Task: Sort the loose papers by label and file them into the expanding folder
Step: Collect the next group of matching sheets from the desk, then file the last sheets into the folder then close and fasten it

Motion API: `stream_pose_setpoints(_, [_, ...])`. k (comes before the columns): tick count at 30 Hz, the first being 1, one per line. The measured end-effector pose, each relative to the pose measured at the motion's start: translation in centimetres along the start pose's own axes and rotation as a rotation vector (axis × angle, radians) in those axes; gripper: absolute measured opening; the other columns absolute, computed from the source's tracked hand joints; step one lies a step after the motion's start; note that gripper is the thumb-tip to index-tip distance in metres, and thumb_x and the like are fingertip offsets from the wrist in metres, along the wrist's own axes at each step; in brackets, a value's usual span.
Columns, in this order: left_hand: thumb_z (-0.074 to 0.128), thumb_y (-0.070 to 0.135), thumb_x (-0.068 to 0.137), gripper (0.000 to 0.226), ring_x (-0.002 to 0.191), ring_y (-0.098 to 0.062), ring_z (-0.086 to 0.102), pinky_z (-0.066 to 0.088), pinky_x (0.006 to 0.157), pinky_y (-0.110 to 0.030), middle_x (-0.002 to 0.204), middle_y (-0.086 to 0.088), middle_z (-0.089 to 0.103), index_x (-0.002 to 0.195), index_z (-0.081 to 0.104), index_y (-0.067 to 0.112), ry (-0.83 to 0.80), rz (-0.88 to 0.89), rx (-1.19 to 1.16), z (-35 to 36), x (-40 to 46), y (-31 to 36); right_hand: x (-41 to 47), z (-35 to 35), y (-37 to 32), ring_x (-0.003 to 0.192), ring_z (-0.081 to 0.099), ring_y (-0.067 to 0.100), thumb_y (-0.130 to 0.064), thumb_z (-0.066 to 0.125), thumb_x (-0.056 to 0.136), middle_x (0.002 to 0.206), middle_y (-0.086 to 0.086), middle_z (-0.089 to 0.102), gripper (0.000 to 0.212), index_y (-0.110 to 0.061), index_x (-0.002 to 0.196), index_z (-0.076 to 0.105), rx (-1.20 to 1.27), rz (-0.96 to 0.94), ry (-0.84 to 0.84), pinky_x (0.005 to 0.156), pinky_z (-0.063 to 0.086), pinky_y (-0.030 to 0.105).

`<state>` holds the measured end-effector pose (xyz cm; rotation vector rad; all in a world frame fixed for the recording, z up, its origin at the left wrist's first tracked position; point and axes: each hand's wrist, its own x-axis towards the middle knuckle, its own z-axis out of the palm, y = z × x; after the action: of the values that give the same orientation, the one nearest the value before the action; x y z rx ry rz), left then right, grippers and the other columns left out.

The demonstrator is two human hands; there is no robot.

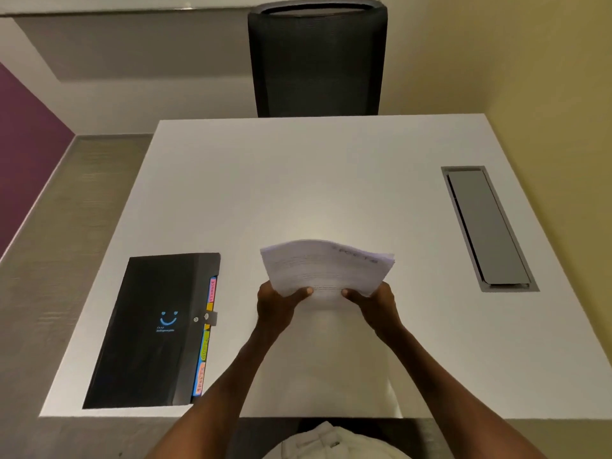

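Observation:
A stack of white printed papers (pixel 326 266) is lifted above the middle of the white table (pixel 298 180), its far edge tilted up. My left hand (pixel 276 308) grips its near left corner, thumb on top. My right hand (pixel 374 304) grips the near right corner the same way. A handwritten label shows near the top right of the upper sheet, too blurred to read. The black expanding folder (pixel 149 329) lies closed on the table's near left, with a blue smile logo and coloured tabs (pixel 207 336) sticking out along its right edge.
A grey cable hatch (pixel 486 226) is set into the table at the right. A black mesh chair (pixel 318 58) stands behind the far edge. The table's near edge runs just in front of my body.

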<state>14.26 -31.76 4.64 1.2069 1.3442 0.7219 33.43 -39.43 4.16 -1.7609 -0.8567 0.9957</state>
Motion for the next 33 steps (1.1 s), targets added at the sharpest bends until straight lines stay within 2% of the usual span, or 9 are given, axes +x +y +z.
stream_pose_setpoints(4, [0.088,0.01,0.071,0.037,0.088,-0.012,0.071,0.056,0.069,-0.019,0.096,0.009,0.074,0.099,0.07,0.025,-0.023,0.002,0.042,0.1,0.0,0.5,-0.4,-0.2,-0.8,0.094,0.069,0.011,-0.016,0.079,0.08,0.099,-0.014,0.07,0.03,-0.032,0.102,0.065,0.033,0.003,-0.016,0.067,0.054,0.016])
stream_pose_setpoints(7, [0.088,0.021,0.073,0.044,0.088,-0.007,0.069,0.054,0.067,-0.016,0.1,0.009,0.072,0.112,0.068,0.021,-0.053,-0.035,0.136,-0.3,-0.7,1.3,-0.5,-0.8,-2.3,0.09,0.068,0.001,-0.028,0.078,0.081,0.101,-0.015,0.072,0.033,-0.028,0.112,0.067,0.007,-0.042,-0.035,0.07,0.052,0.016])
stream_pose_setpoints(12, [0.09,0.016,0.07,0.045,0.085,-0.008,0.072,0.055,0.069,-0.018,0.104,-0.001,0.076,0.112,0.071,0.014,-0.044,-0.133,0.084,-0.9,-2.1,2.0,-0.8,-0.9,-3.7,0.088,0.063,-0.003,-0.023,0.076,0.083,0.097,-0.015,0.066,0.031,-0.024,0.11,0.061,-0.047,-0.12,-0.078,0.061,0.046,0.005])
stream_pose_setpoints(19, [0.084,-0.001,0.073,0.04,0.087,-0.011,0.074,0.057,0.07,-0.02,0.105,-0.006,0.076,0.109,0.071,0.011,-0.072,-0.227,-0.198,-3.9,-4.4,2.2,-1.8,0.9,-4.3,0.09,0.062,-0.006,-0.02,0.075,0.084,0.103,-0.015,0.066,0.036,-0.026,0.116,0.059,-0.037,-0.141,-0.179,0.065,0.049,0.006])
stream_pose_setpoints(22, [0.082,0.016,0.081,0.03,0.09,-0.016,0.073,0.057,0.08,-0.029,0.102,0.0,0.076,0.108,0.072,0.011,-0.093,-0.237,-0.254,-6.0,-3.9,1.6,-1.6,2.3,-4.7,0.091,0.065,0.0,-0.017,0.075,0.084,0.106,-0.011,0.068,0.039,-0.023,0.119,0.059,-0.037,-0.111,-0.2,0.069,0.051,0.013])
stream_pose_setpoints(25, [0.075,0.049,0.084,0.037,0.07,-0.017,0.063,0.047,0.071,-0.031,0.079,-0.001,0.068,0.084,0.068,0.012,0.123,-0.194,-0.01,-9.3,-3.4,0.4,-1.3,2.9,-4.7,0.092,0.066,0.011,-0.018,0.075,0.083,0.107,-0.005,0.068,0.039,-0.019,0.12,0.06,-0.038,-0.074,-0.107,0.069,0.048,0.018])
stream_pose_setpoints(27, [0.075,0.041,0.085,0.029,0.075,-0.019,0.065,0.048,0.07,-0.03,0.077,-0.002,0.066,0.08,0.055,0.021,0.36,-0.142,0.221,-12.6,-3.7,-1.4,-1.2,2.8,-4.4,0.092,0.065,0.015,-0.017,0.075,0.084,0.109,-0.002,0.068,0.039,-0.017,0.12,0.06,-0.02,-0.042,-0.024,0.069,0.047,0.02])
stream_pose_setpoints(29, [0.078,0.032,0.083,0.03,0.094,-0.024,0.064,0.051,0.079,-0.034,0.095,-0.004,0.064,0.096,0.055,0.018,0.444,-0.166,0.46,-16.1,-4.1,-4.0,-1.3,2.8,-4.2,0.093,0.064,0.016,-0.017,0.074,0.084,0.112,0.0,0.068,0.04,-0.014,0.122,0.06,-0.037,-0.03,0.04,0.073,0.046,0.022])
stream_pose_setpoints(33, [0.086,0.048,0.067,0.093,0.127,-0.04,0.046,0.044,0.103,-0.053,0.135,-0.02,0.047,0.137,0.039,0.008,0.356,-0.333,0.751,-19.5,-3.3,-8.6,-1.9,3.3,-3.8,0.095,0.064,0.018,-0.014,0.073,0.085,0.113,0.0,0.068,0.041,-0.012,0.124,0.061,-0.045,-0.007,0.12,0.07,0.045,0.016])
